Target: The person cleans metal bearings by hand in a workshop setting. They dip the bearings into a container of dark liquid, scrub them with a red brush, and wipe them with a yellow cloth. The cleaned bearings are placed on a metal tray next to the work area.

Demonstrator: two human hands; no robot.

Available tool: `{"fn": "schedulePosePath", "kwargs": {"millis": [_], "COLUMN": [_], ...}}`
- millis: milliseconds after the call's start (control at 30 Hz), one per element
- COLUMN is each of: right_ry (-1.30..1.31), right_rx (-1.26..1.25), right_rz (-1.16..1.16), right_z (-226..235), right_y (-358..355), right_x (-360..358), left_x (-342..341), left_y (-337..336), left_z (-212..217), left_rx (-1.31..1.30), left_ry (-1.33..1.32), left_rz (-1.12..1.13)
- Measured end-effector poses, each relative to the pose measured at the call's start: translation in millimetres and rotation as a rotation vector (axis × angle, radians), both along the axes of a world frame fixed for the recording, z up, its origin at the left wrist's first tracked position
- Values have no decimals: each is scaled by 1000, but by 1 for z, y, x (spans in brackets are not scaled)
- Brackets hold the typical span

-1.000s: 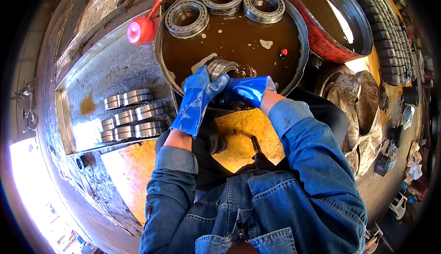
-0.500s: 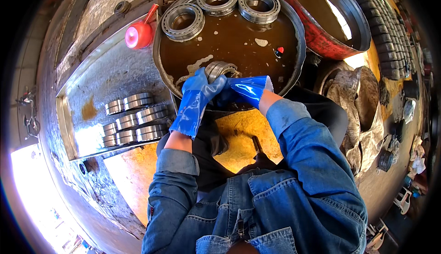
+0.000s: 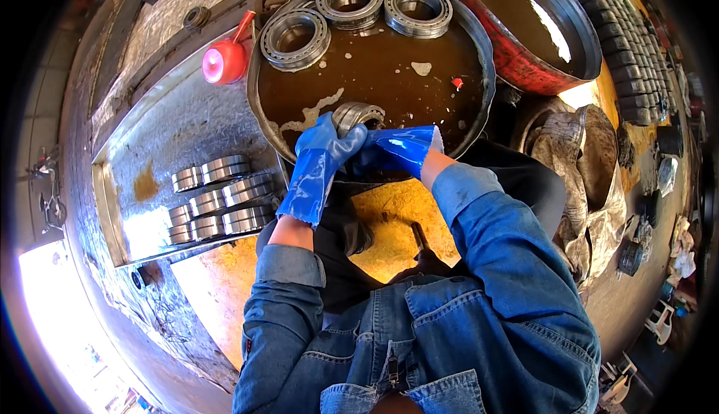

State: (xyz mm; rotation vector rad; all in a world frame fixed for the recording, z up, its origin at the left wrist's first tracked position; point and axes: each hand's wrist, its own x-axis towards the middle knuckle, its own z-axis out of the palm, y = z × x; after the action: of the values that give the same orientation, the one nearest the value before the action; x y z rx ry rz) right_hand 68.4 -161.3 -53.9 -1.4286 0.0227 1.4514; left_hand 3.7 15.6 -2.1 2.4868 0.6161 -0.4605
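A steel roller bearing is held tilted at the near side of a round metal tub of brown liquid. My left hand, in a blue rubber glove, is closed on the bearing's near left side, its thumb pointing right. Beside it, my right hand, in a matching glove, reaches in low from the right. Its fingers are hidden behind the left glove and below the tub's near edge. Three more bearings, a left one, a middle one and a right one, sit along the tub's far side.
Left of the tub, a metal tray carries several shiny bearing rings and a red ladle-like pot. A red drum with liquid stands far right. Dirty cloth lies nearer, below stacked dark parts. Small red thing floats.
Both hands stay almost in place on and beside the bearing. The black part next to the small red floating thing no longer shows. The whole view has shifted slightly.
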Motion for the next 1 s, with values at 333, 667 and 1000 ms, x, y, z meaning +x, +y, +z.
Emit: {"fn": "schedulePosePath", "kwargs": {"millis": [333, 667, 1000], "right_ry": [-1848, -926, -111], "right_rx": [4, 30, -17], "right_rz": [455, 423, 200], "right_z": [-60, -53, -35], "right_y": [18, 13, 15], "right_x": [-16, -3, 5], "left_x": [2, 3, 5], "left_y": [-4, -5, -2], "left_z": [-6, 6, -3], "left_rx": [-20, -81, -23], "left_ry": [-69, -35, 18], "left_rz": [6, -4, 25]}}
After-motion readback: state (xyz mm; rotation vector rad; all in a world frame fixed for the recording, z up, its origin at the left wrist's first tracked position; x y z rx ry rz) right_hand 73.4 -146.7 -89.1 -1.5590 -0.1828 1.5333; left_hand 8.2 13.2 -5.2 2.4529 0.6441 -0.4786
